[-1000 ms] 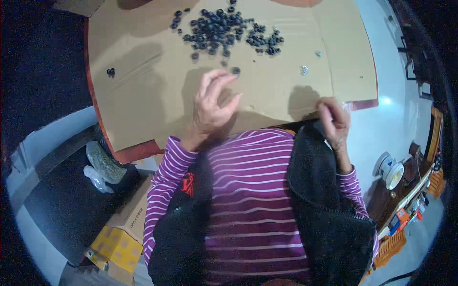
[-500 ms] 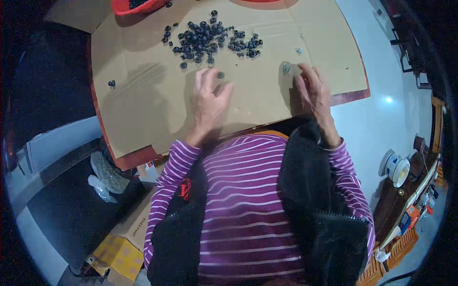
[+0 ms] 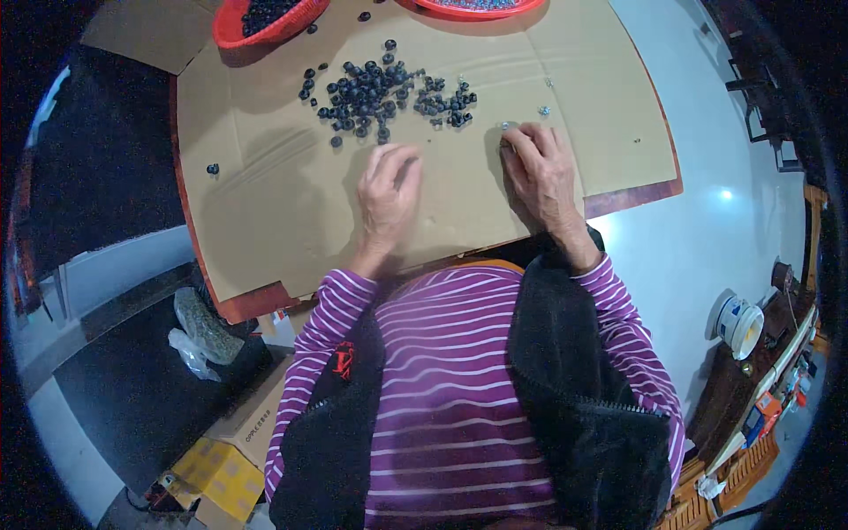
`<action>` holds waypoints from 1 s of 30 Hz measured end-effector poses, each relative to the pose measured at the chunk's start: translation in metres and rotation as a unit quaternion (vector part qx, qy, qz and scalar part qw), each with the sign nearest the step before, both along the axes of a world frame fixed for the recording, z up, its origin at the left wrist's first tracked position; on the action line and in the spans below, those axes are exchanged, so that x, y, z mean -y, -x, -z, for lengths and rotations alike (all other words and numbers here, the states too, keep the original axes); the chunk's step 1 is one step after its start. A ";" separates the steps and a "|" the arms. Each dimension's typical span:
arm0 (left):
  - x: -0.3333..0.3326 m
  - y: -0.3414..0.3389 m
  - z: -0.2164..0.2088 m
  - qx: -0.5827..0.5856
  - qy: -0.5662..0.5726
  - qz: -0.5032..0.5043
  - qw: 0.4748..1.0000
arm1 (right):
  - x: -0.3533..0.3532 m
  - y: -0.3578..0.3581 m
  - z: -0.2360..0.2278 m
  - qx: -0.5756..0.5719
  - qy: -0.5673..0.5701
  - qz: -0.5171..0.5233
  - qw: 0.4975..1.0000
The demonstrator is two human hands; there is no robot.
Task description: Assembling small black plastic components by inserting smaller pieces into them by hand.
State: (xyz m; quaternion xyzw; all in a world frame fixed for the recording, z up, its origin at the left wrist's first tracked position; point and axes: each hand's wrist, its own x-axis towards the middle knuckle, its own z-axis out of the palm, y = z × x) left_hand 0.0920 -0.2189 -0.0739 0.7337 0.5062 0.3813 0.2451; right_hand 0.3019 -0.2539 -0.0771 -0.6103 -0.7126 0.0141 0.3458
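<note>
My left hand (image 3: pixel 387 199) is over the cardboard, just below a loose heap of small black round pieces (image 3: pixel 364 93). Its thumb and index finger are drawn together in a pinch; anything between them is hidden. Farther right, my right hand (image 3: pixel 542 177) has its fingers curled downward with the tips close together. A small silvery bit (image 3: pixel 504 125) shows beside those fingertips, and I cannot make out what they grip. A smaller group of black pieces (image 3: pixel 446 104) lies between the hands, beyond them. Another shiny silver bit (image 3: pixel 544 110) rests just past my right hand.
Cardboard (image 3: pixel 274 238) covers the table. At the far side stand a red basket (image 3: pixel 231 34) of black pieces and a red tray (image 3: pixel 481 12) of small silvery parts. One black piece (image 3: pixel 213 169) lies far left. A white bucket (image 3: pixel 740 323) is off to the right.
My right hand has moved left, over the small silvery pile, and its fingers have curled in. My left thumb has closed toward the index finger; the black piece beside it is now out of sight.
</note>
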 end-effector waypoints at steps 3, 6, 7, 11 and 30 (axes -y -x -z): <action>0.001 -0.002 0.004 0.033 -0.011 0.013 0.999 | 0.005 -0.007 0.006 -0.072 -0.017 -0.012 0.997; 0.000 -0.008 0.011 0.158 0.015 0.017 0.987 | 0.017 -0.016 0.007 -0.085 -0.008 0.031 0.996; 0.000 -0.009 0.006 0.157 0.018 0.018 0.987 | 0.020 -0.018 0.007 -0.091 -0.004 0.054 0.994; -0.009 -0.010 -0.001 0.365 0.342 0.011 0.866 | 0.020 -0.023 0.008 -0.101 0.003 0.074 0.992; -0.020 0.008 0.016 0.596 0.425 0.159 0.663 | -0.006 0.000 0.006 -0.021 -0.061 0.066 0.996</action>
